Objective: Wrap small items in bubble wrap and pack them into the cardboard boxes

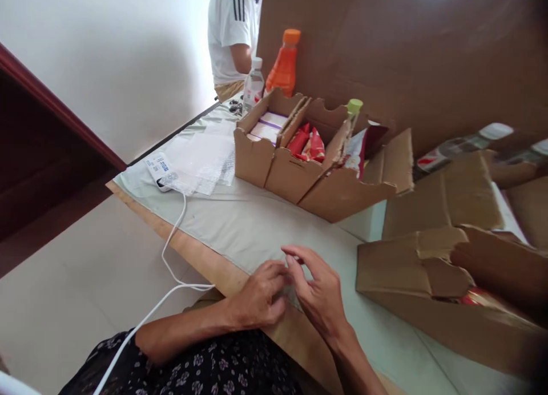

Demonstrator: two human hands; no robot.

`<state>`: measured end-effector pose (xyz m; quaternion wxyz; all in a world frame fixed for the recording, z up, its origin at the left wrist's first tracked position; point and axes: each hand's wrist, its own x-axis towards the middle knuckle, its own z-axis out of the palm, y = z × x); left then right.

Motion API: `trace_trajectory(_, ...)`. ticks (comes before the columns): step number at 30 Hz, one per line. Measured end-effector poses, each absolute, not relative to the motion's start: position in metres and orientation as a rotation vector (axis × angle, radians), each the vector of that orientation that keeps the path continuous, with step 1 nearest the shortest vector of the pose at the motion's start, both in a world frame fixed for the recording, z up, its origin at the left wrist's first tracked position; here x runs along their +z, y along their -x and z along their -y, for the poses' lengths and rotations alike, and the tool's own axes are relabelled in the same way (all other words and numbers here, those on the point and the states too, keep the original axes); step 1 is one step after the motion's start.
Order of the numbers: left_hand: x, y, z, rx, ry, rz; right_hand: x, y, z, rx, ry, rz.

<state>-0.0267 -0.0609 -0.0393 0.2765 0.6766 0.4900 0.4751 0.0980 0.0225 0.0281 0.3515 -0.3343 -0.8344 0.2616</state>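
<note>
At the front edge of the table (pixel 257 212), my left hand (pixel 259 295) rests with loosely bent fingers, the thumb apart from them and nothing visible in it. Close beside it is my right hand (pixel 319 292), its index finger and thumb curved with a gap between them, holding nothing that I can see. The fingertips of both hands meet or nearly meet; I cannot tell which. Beyond them stand open cardboard bins (pixel 286 175), one with white and purple boxes (pixel 268 128), another with red packets (pixel 306 144).
Clear plastic bags (pixel 209 152) lie at left by a white power strip (pixel 158 169) with a white cable (pixel 169 246). An orange bottle (pixel 283 64) and a clear bottle (pixel 254 84) stand behind the bins. More cardboard bins (pixel 394 269) are at right. A person (pixel 231 35) sits at the back.
</note>
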Motion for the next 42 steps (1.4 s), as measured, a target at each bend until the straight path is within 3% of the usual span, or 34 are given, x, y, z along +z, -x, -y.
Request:
trace_trajectory(6, -0.051, 0.027, 0.060, 1.377, -1.738, -1.299, 0.028, 0.058, -0.101, 0.636, 0.657, 2.652)
trace_trajectory(10, -0.057, 0.027, 0.059, 1.387, -1.769, -1.298, 0.015, 0.153, -0.127, 0.423, 0.657, 2.920)
trace_trajectory(16, -0.068, 0.025, 0.055, 1.325, -1.781, -1.264, -0.004, 0.198, -0.147, 0.288, 0.721, 3.013)
trace_trajectory(26, -0.074, 0.022, 0.055, 1.532, -1.605, -1.261, -0.002, 0.198, -0.154, 0.329, 0.745, 2.979)
trace_trajectory(31, -0.065, 0.028, 0.055, 1.562, -1.396, -1.261, 0.024, 0.183, -0.141, 0.336, 0.745, 2.860)
trace_trajectory(38, -0.039, 0.081, 0.094, 1.698, -1.190, -1.729, 0.047, 0.029, -0.085, 0.304, 0.461, 2.746)
trace_trajectory(42, -0.042, 0.103, 0.127, 1.570, -1.330, -2.047, 0.038, -0.089, -0.040, 0.298, 0.515, 2.714)
